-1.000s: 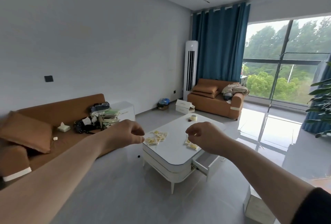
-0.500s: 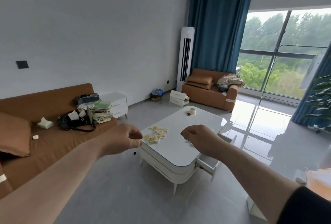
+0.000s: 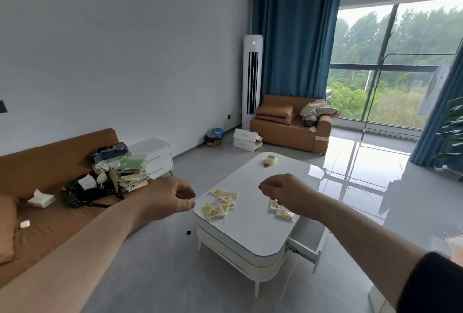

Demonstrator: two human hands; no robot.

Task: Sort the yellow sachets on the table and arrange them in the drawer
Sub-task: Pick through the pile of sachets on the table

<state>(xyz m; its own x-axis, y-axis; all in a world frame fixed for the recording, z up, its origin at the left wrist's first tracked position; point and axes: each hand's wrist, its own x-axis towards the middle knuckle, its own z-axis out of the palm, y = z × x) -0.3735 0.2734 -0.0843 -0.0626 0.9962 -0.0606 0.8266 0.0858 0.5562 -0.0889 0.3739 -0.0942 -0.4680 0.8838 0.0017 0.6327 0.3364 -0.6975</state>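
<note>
Both hands are out in front. The left hand (image 3: 170, 197) has its fingers curled in toward the thumb, and nothing shows between them. The right hand (image 3: 283, 192) is a loose fist too, knuckles up, with no sachet visible in it.

At 3 o'clock from the left hand, a scattered bunch of yellow sachets (image 3: 220, 203) lies on the white coffee table (image 3: 250, 235) near its left edge, some overlapping. At 6 o'clock from the right hand there's a smaller pair of sachets (image 3: 281, 210), partly tucked behind the hand from this angle. I can't tell whether the fingers touch them.

The drawer (image 3: 309, 246) is pulled open at the table's 4 o'clock corner, and its inside is hidden from here. At the table's far end, 12 o'clock, are a roll of tape (image 3: 270, 160) and something small and red just beside it.

On the floor at 7 o'clock from the left-hand sachets sits a tiny black object (image 3: 189, 232). At 9 o'clock a brown sofa (image 3: 50, 157) carries a stack of books (image 3: 132, 173), a black strappy bag (image 3: 85, 193) and a tissue pack (image 3: 41, 198). Far back at 12 o'clock stand a tower air conditioner (image 3: 252, 79), blue curtains (image 3: 295, 37) and a small brown couch (image 3: 290, 127).
</note>
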